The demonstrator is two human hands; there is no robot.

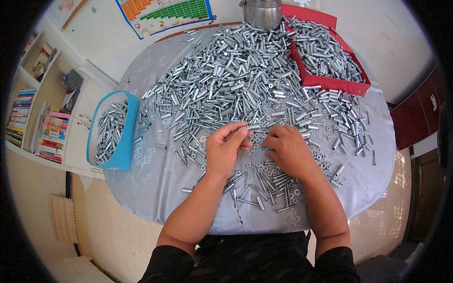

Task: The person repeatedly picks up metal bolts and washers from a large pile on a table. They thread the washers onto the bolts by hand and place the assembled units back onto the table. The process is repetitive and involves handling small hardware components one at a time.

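Observation:
My left hand (225,147) is closed, with thumb and fingertips pinching a small shiny metal sleeve (254,127) that points to the right. Just beside it, my right hand (290,151) is lowered to the pile with its fingers curled in. Whatever its fingertips grip is hidden. Loose nuts and washers (257,138) lie between the two hands. Behind them spreads a large heap of silver bolts and sleeves (226,70). Nearer to me, between my forearms, are several long bolts (264,181) with more nuts around them.
A blue box (123,146) of metal sleeves stands at the left of the round table with a grey cloth (151,198). At the back right sits a red box (330,84) full of metal parts, near a steel pot (263,15). A bookshelf (71,111) stands left.

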